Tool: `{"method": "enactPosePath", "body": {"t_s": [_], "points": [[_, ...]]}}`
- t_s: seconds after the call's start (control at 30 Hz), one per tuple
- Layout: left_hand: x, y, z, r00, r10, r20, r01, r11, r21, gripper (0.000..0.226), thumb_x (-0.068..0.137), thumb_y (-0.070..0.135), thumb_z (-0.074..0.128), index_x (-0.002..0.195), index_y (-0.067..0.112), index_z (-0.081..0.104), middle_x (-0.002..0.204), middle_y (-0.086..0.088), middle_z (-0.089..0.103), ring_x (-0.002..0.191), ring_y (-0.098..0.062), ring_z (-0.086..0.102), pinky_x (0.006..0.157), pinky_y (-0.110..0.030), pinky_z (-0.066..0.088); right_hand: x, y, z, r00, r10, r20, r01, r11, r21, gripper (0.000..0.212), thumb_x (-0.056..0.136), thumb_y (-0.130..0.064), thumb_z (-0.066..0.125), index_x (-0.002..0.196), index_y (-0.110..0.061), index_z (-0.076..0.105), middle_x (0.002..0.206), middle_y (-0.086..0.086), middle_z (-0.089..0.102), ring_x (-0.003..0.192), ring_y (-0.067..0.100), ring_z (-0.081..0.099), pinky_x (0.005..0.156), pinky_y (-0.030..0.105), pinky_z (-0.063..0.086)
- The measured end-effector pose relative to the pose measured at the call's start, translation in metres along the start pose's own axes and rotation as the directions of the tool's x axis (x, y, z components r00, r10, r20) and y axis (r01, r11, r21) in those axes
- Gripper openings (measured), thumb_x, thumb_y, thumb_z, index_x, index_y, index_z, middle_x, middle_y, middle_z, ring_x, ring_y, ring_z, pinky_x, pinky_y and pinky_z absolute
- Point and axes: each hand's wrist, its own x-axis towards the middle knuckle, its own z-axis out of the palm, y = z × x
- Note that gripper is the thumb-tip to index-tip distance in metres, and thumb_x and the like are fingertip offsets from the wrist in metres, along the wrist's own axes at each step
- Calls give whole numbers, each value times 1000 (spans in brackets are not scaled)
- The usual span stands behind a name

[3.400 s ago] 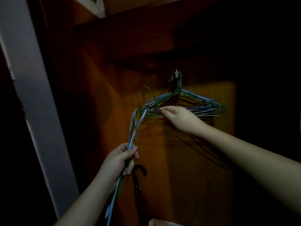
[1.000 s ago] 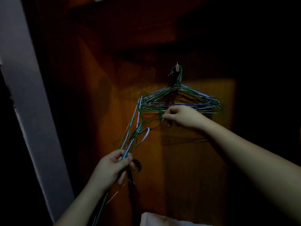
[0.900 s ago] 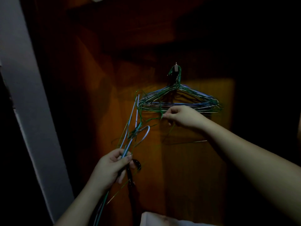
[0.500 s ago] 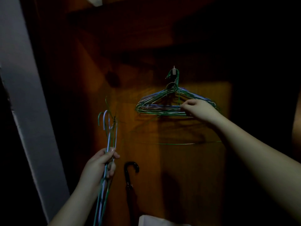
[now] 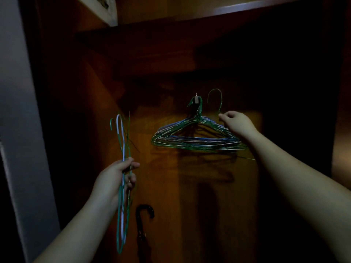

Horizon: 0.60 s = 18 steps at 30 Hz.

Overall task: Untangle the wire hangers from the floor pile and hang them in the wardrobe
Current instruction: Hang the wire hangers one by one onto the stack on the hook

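Several green, blue and white wire hangers [image 5: 195, 139] hang in a bunch from a small hook [image 5: 196, 95] on the wardrobe's back panel. My right hand [image 5: 236, 123] pinches the neck of one green hanger [image 5: 215, 97], its hook raised just right of the wall hook. My left hand [image 5: 118, 175] grips a bundle of wire hangers [image 5: 122, 196] held upright, hooks up, to the left of the hung bunch. The lower part of the green hanger is hard to make out in the dark.
A black umbrella [image 5: 142, 224] with a curved handle stands against the panel below the hands. A wooden shelf [image 5: 247, 8] runs overhead. A pale door frame [image 5: 20, 130] borders the left. The wardrobe's right side is in deep shadow.
My right hand pulled one green hanger free of the bundle and lifted it up beside the wall hook. My left hand swung the remaining bundle away to the left.
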Motion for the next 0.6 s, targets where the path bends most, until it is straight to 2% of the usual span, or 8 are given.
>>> {"method": "enactPosePath", "body": {"t_s": [0.13,0.27,0.33,0.4,0.43,0.53,0.6], "points": [[10,18,18,1000,10,-20,-12,997,-79,19,101,15,47,85,8,52,78,-4,55,29,-4,41,27,-13,26,28,-8,-2,998,-31,-50,32,999,10,33,98,-42,51,114,-16,65,82,0,63,55,9,47,47,22,34],[23,32,25,999,-51,7,51,995,-90,22,101,17,47,83,8,54,74,1,56,30,-3,41,28,-13,26,52,-14,9,998,-39,-52,40,999,9,35,97,-43,52,116,-16,65,85,1,66,55,8,46,49,23,34],[29,34,28,997,-73,27,76,991,-108,21,101,17,47,83,8,54,67,4,58,30,-3,41,27,-13,26,62,-16,15,998,-40,-38,40,999,18,36,97,-42,53,117,-15,66,95,1,65,68,10,53,59,25,41],[31,33,31,995,-94,22,96,987,-126,19,101,17,47,85,9,54,72,3,58,31,-3,41,27,-13,26,69,-19,22,999,-42,-26,42,998,35,36,97,-41,54,118,-14,66,105,3,66,88,15,57,76,30,46],[33,31,32,995,-101,20,103,986,-133,18,101,16,47,86,9,53,75,2,57,31,-3,41,27,-13,26,72,-20,25,999,-43,-17,44,998,46,36,97,-40,54,118,-14,66,106,3,66,91,15,57,79,31,46],[37,25,33,991,-131,15,132,980,-149,15,101,14,47,88,9,53,78,1,57,30,-4,41,27,-13,26,75,-19,37,998,-58,21,57,997,48,34,97,-41,53,116,-14,65,86,-4,61,73,11,53,65,26,43],[40,21,32,989,-146,4,145,978,-151,16,101,14,47,87,9,53,78,0,57,29,-4,41,27,-13,26,75,-15,47,996,-73,44,71,997,41,33,98,-41,53,113,-14,65,88,-2,63,74,12,55,68,28,45]]}}
